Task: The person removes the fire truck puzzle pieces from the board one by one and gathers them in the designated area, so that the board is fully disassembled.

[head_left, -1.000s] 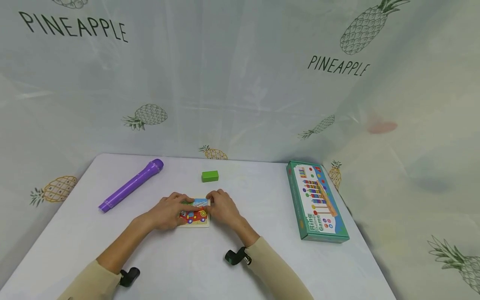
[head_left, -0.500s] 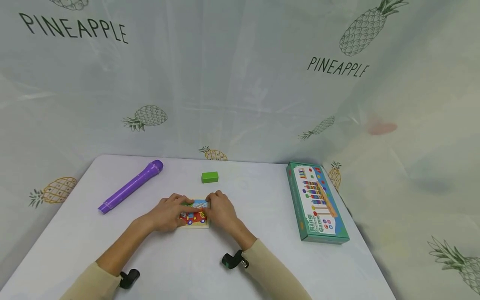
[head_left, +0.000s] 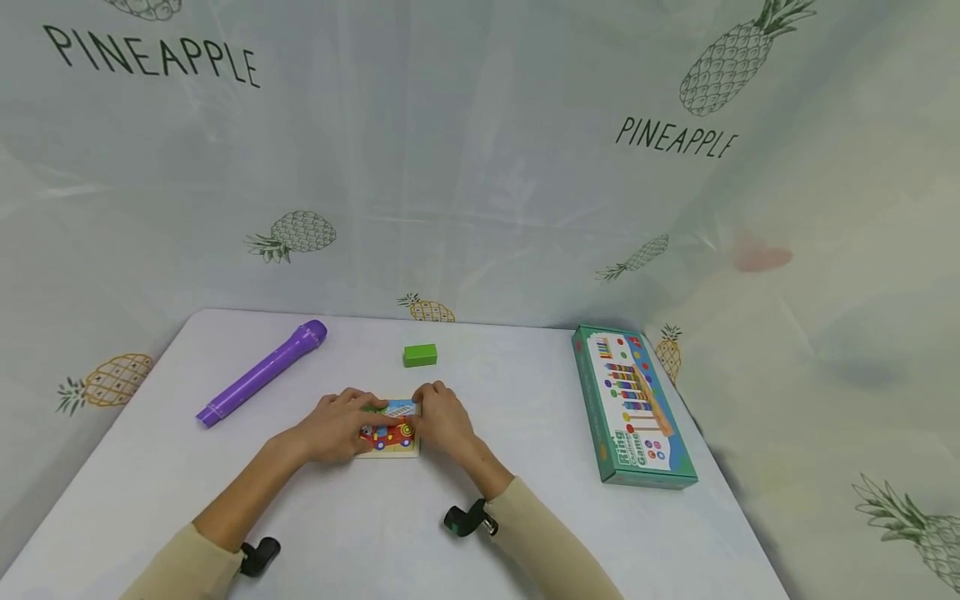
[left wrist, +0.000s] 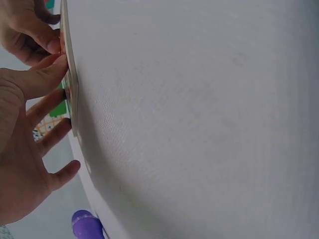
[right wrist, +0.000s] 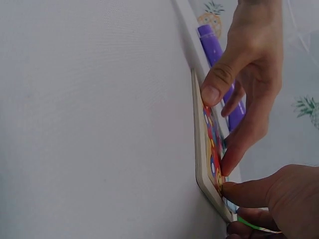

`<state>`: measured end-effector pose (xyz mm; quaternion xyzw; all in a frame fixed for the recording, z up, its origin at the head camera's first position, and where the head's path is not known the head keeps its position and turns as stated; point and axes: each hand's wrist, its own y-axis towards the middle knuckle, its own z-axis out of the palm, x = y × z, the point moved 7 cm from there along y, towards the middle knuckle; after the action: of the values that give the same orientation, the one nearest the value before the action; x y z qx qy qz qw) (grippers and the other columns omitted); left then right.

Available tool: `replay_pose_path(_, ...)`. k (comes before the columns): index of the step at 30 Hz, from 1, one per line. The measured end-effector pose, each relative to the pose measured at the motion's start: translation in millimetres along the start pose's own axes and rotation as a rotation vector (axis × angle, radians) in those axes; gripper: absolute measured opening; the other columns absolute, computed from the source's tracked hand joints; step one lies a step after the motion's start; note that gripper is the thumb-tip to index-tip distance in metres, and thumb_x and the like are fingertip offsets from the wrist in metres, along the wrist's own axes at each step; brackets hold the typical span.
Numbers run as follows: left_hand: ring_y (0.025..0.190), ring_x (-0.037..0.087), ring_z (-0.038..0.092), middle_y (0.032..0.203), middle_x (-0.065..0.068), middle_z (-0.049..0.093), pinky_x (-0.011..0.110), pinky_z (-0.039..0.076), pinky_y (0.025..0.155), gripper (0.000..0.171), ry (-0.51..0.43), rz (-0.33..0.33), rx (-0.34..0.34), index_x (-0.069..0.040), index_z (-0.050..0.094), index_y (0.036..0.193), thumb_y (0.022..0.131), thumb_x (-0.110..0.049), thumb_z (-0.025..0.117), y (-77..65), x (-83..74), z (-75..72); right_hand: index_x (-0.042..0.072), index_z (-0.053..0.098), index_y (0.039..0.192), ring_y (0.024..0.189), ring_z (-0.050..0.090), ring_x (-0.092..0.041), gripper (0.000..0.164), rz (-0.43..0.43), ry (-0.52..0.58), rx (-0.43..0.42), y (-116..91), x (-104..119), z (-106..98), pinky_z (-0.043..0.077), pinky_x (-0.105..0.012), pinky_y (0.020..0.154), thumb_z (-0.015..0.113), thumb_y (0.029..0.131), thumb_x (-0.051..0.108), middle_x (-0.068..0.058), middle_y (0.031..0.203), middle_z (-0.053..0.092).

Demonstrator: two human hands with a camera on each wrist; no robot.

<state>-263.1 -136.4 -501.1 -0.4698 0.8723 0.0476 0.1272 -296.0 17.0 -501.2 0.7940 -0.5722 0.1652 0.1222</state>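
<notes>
A small flat jigsaw puzzle [head_left: 397,451] with a red car picture lies on the table in the head view. My left hand [head_left: 337,427] rests on its left part, with the thumb and fingers spread over the picture. My right hand [head_left: 444,419] grips the right edge and upper right corner with bent fingers. In the right wrist view, the right thumb [right wrist: 251,193] presses on the picture's yellow circle, while the other fingers curl at the far edge. The left wrist view shows the puzzle's pale edge [left wrist: 73,94] from the side.
Beyond the puzzle sits a green block [head_left: 420,356]. A purple microphone-shaped stick [head_left: 262,372] lies at the left. At the right is a green box [head_left: 636,408] with a toy picture. A pineapple-print sheet [head_left: 480,167] hangs behind the white table [head_left: 360,533].
Over the first half second my right hand and forearm shift slightly left and inward at the puzzle's corner. Since then both hands hold almost still.
</notes>
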Motion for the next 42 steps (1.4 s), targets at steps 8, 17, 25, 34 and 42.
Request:
replay_pose_path(8, 0.133, 0.035, 0.043, 0.146, 0.002, 0.053, 0.068, 0.039, 0.096, 0.050, 0.001, 0.004, 0.008, -0.039, 0.062, 0.137, 0.090, -0.029, 0.074, 0.9, -0.8, -1.3, 0.011, 0.068, 0.123, 0.094, 0.059, -0.017, 0.041, 0.009, -0.035, -0.005, -0.7, -0.8, -0.9, 0.053, -0.031, 0.081, 0.077, 0.089, 0.032, -0.005, 0.109, 0.062)
replay_pose_path(17, 0.133, 0.036, 0.044, 0.146, 0.002, 0.054, 0.069, 0.039, 0.096, 0.050, 0.001, 0.002, 0.010, -0.040, 0.062, 0.137, 0.090, -0.029, 0.074, 2.3, -0.2, -1.7, 0.013, 0.071, 0.118, 0.093, 0.058, -0.016, 0.035, -0.007, -0.042, -0.033, -1.2, -0.2, -3.3, 0.052, -0.029, 0.076, 0.076, 0.089, 0.033, -0.004, 0.107, 0.061)
replay_pose_path(25, 0.133, 0.036, 0.044, 0.146, 0.002, 0.054, 0.069, 0.039, 0.097, 0.050, 0.013, 0.005, 0.015, -0.039, 0.062, 0.137, 0.090, -0.030, 0.074, 3.1, -1.5, -4.0, 0.015, 0.068, 0.104, 0.083, 0.057, -0.008, 0.016, -0.035, 0.188, -0.091, 4.1, -4.4, -9.6, 0.048, -0.024, 0.070, 0.072, 0.093, 0.026, 0.003, 0.098, 0.063)
replay_pose_path(34, 0.135, 0.037, 0.044, 0.148, 0.002, 0.053, 0.070, 0.038, 0.097, 0.051, -0.006, -0.004, 0.014, -0.038, 0.062, 0.137, 0.088, -0.030, 0.073, 3.0, -2.6, -3.9, 0.016, 0.065, 0.102, 0.080, 0.060, -0.004, 0.007, -0.089, 0.470, -0.066, 6.0, -9.4, -7.6, 0.049, -0.019, 0.066, 0.069, 0.096, 0.019, 0.007, 0.089, 0.065)
replay_pose_path(42, 0.134, 0.036, 0.044, 0.148, 0.001, 0.052, 0.069, 0.038, 0.098, 0.049, -0.001, -0.005, 0.019, -0.038, 0.063, 0.137, 0.089, -0.032, 0.071, -1.1, -2.9, -0.8, 0.011, 0.070, 0.105, 0.075, 0.063, -0.006, 0.011, -0.068, 0.563, -0.087, 5.4, -32.0, -27.8, 0.050, -0.021, 0.063, 0.070, 0.096, 0.018, 0.003, 0.089, 0.066)
